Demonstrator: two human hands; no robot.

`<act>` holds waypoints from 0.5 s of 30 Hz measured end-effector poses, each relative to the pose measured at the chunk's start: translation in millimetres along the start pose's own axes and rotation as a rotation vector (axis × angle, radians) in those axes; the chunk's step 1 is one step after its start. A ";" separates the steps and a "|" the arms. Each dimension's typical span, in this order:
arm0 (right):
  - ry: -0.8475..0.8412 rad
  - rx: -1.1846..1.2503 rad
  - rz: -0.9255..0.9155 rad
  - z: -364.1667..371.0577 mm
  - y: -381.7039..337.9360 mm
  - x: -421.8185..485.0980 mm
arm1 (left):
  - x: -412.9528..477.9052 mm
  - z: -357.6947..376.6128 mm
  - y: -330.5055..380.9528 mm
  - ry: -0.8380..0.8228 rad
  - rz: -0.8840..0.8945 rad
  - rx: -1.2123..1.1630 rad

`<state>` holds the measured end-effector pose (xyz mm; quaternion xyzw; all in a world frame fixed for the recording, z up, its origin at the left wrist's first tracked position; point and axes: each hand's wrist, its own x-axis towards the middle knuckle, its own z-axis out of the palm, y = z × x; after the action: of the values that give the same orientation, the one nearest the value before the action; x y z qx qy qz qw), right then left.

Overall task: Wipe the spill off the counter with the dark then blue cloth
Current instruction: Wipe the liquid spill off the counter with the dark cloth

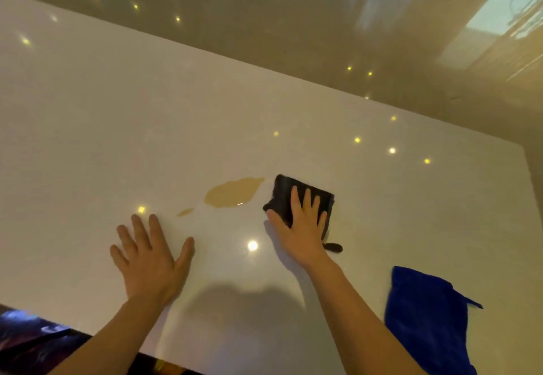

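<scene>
I have the left hand (151, 260) laid flat on the pale glossy surface (88, 127), fingers (141, 227) spread and holding nothing; I judge it is there as a brace, so I can lean weight into the wipe without sliding, and it sits short of the wet patch so it stays dry. Just ahead and to the right of it lies a small tan droplet (185, 212), and beyond that the main spill (233, 192), a tan puddle with a thin glint on its near edge, untouched as far as I can see. Right beside the puddle's right end is the dark cloth (283, 191), folded into a square pad, which I take to be for a thick, firm wiping face. My right hand (302, 227) presses down on it with the fingers (307, 198) extended flat on top, not curled around it, so the cloth is pinned against the surface rather than pinched; a small dark tab (333, 247) sticks out by the wrist. The cloth is near the puddle but not yet in it, so I judge the dark pass is only about to begin, sweeping leftward. Well to the right, near the front edge, the blue cloth (426, 316) lies loosely crumpled, apart from the mess and within reach of the right hand, kept dry for the second pass.
</scene>
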<state>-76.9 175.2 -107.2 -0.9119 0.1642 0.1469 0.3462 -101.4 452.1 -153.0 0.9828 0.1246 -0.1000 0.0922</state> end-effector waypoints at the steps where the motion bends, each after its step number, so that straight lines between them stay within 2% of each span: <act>1: 0.013 -0.169 -0.028 2.5 4.3 7.1 | -1.7 3.1 1.7 0.000 0.003 0.015; 3: 0.065 -0.329 -0.069 3.9 9.5 24.2 | -1.9 7.5 3.2 0.008 -0.009 0.018; 8: 0.071 -0.588 -0.268 -1.3 24.7 62.9 | 0.6 9.2 1.4 -0.002 -0.032 0.011; 9: 0.106 -0.597 -0.236 -6.8 25.3 75.7 | 1.9 10.4 1.0 0.007 -0.033 0.005; 12: 0.216 -0.564 0.009 -8.1 19.0 90.5 | 0.6 12.0 0.2 0.018 -0.023 0.004; 13: 0.245 -0.564 0.033 2.6 15.5 77.7 | 0.9 11.6 -0.5 0.020 -0.016 0.001; 15: 0.241 -0.524 -0.040 36.7 14.1 24.2 | 1.1 11.0 -0.5 0.029 -0.013 -0.001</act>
<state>-66.4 185.5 -151.0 -0.9843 0.1423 0.0681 0.0794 -102.5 450.6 -163.9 0.9833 0.1324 -0.0861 0.0902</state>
